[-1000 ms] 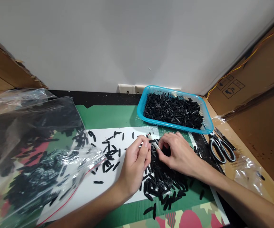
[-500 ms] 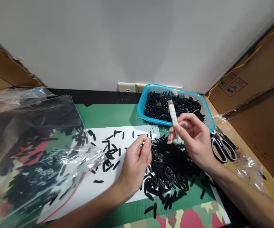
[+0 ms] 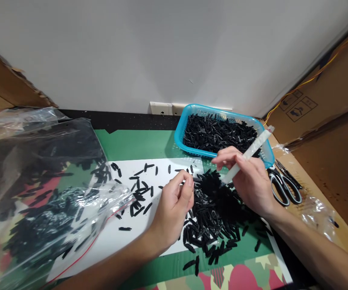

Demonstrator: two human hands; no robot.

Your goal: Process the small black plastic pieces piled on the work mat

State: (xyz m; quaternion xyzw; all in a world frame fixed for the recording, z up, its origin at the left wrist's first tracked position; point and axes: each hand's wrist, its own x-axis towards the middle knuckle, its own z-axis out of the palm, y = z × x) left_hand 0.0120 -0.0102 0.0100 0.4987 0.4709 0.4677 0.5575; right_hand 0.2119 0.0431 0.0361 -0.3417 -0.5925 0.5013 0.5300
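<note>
My right hand (image 3: pixel 254 183) grips a slim white stick (image 3: pixel 254 147) that looks wrapped in tape, with a reddish mark near its upper end. The stick slants up to the right, and its lower end points at the heap of small black strips (image 3: pixel 213 213). Just left of that heap, my left hand (image 3: pixel 175 205) is closed with thumb and fingers pressed together. Whatever it may hold is hidden. More loose black strips (image 3: pixel 140 193) lie scattered over a white sheet (image 3: pixel 101 249) on the green surface.
Behind the heap stands a blue basket (image 3: pixel 178 137) full of black strips. Black-and-white scissors (image 3: pixel 284 189) lie to the right by crumpled clear plastic (image 3: pixel 317 217). A clear zip bag (image 3: pixel 50 181) covers the left side. Cardboard (image 3: pixel 328 92) flanks the right, a wall (image 3: pixel 162 52) the back.
The white stick has swung from leaning left to leaning right in my right hand, its upper end moving across the basket. My left hand has barely moved.
</note>
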